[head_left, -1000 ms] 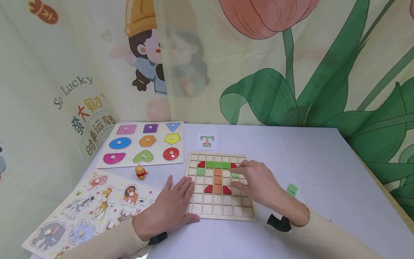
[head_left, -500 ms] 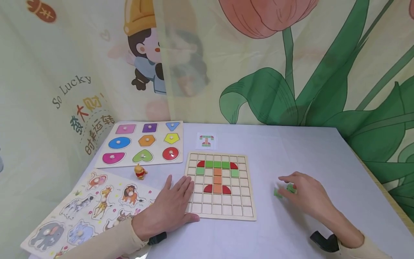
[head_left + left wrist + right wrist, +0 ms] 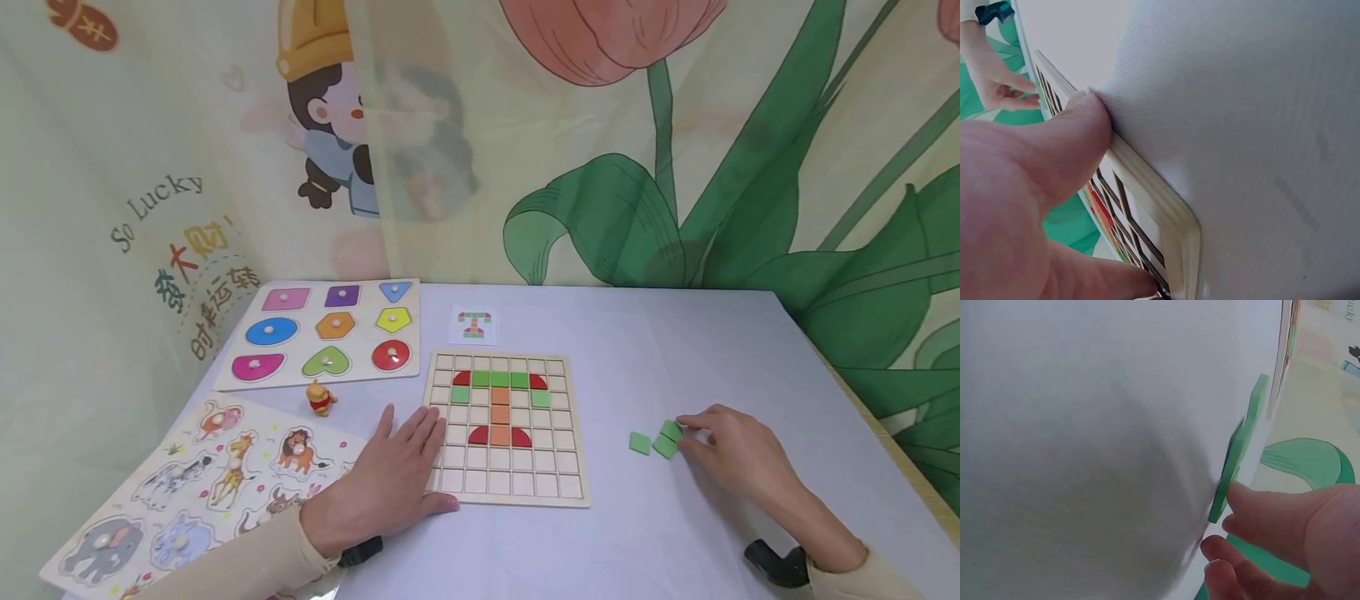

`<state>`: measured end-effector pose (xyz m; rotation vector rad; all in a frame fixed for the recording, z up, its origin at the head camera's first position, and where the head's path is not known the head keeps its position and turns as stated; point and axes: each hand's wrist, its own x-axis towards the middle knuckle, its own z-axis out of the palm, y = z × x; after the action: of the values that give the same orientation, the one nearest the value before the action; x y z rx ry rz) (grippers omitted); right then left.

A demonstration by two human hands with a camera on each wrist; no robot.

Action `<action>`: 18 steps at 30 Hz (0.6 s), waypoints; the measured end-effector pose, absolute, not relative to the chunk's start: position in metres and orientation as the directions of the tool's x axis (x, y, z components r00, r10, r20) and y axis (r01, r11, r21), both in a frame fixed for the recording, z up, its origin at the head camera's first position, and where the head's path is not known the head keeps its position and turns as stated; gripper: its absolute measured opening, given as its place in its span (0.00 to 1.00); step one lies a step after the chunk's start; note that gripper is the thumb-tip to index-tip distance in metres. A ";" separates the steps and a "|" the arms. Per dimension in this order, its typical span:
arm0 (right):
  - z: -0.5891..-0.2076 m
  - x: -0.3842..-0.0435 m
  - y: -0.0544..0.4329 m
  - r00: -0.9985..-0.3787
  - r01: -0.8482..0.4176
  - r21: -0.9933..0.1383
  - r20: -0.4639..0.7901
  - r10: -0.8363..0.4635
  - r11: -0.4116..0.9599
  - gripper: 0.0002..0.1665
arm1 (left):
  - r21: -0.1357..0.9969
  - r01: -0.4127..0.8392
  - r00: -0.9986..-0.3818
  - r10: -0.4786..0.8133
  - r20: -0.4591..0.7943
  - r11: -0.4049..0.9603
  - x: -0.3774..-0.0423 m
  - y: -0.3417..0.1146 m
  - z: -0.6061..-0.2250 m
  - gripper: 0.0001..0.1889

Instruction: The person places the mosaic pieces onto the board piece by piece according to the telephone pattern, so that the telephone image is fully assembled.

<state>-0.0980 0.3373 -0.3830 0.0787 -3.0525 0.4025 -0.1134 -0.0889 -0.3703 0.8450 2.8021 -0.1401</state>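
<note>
My left hand point(image 3: 386, 475) lies spread with its fingers on the left edge of a wooden grid board point(image 3: 513, 490) and its thumb at the near edge. On the board, red, green and orange pieces form a T-like figure, with red quarter-rounds point(image 3: 521, 437) beside the lowest orange square point(image 3: 499, 435). Several green square tiles point(image 3: 664, 447) lie together on the table to the right of the board. My right hand point(image 3: 738, 446) is at these tiles, thumb and index fingertips at their right side. In the right wrist view, the thumb point(image 3: 1247, 500) touches a green tile point(image 3: 1235, 450).
Behind the board lies a small pattern card point(image 3: 473, 326). A shape puzzle point(image 3: 360, 342) stands at the back left, an animal puzzle point(image 3: 198, 492) at the front left. Between them is a small bear figurine point(image 3: 320, 398). A printed curtain point(image 3: 450, 250) hangs behind the table.
My right hand has moved right, from over the board to the green tiles. A tile now sits apart to the left of the others. My left hand stays on the board.
</note>
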 end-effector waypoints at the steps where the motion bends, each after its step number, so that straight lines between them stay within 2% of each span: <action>1: -0.383 -0.099 0.337 -0.996 -0.063 -0.254 0.070 -0.047 0.965 0.18 | -0.029 0.557 -0.813 0.537 -0.226 0.830 -0.113 -0.089 -0.371 0.51; 18: -0.388 -0.108 0.328 -0.998 -0.067 -0.266 0.038 -0.059 0.962 0.19 | -0.047 0.558 -0.816 0.538 -0.213 0.828 -0.114 -0.089 -0.372 0.51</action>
<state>-0.1075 0.3277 -0.3877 0.0987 -3.0818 0.4195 -0.1139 -0.0891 -0.3723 0.8532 2.8193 -0.1596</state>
